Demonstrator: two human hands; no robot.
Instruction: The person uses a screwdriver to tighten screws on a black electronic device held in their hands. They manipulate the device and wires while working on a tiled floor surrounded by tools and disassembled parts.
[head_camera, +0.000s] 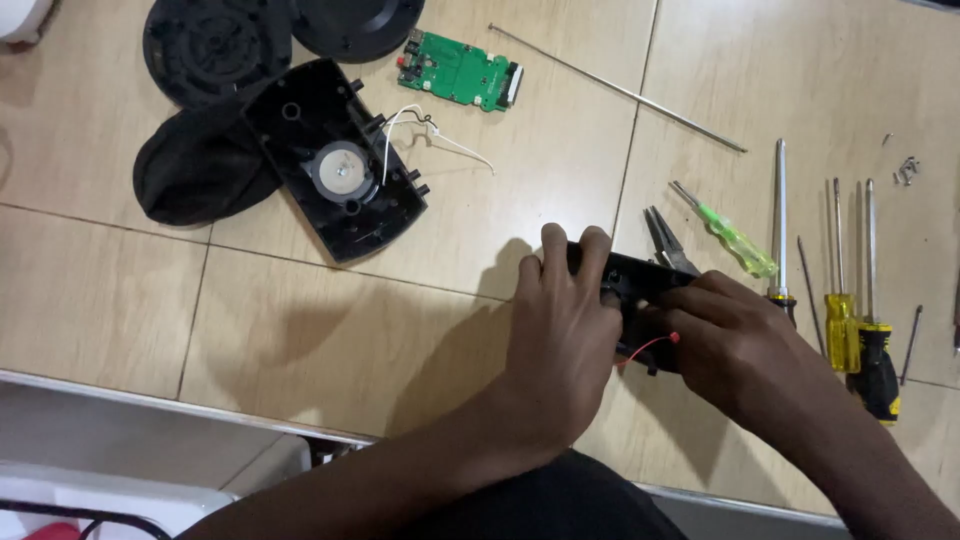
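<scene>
Both hands gripped a small black plastic housing (635, 285) over the tan tiled floor (300, 330).

Left hand (565, 325) clenched on its left end, fingers over the top; right hand (735, 345) grasped the right end; a red wire (650, 346) stuck out between them. Pliers (668, 243) lay just behind the housing, screwdrivers (850, 300) to the right. Further left: open black speaker shell (335, 160), green circuit board (460, 70), thin metal rod (620, 90).
</scene>
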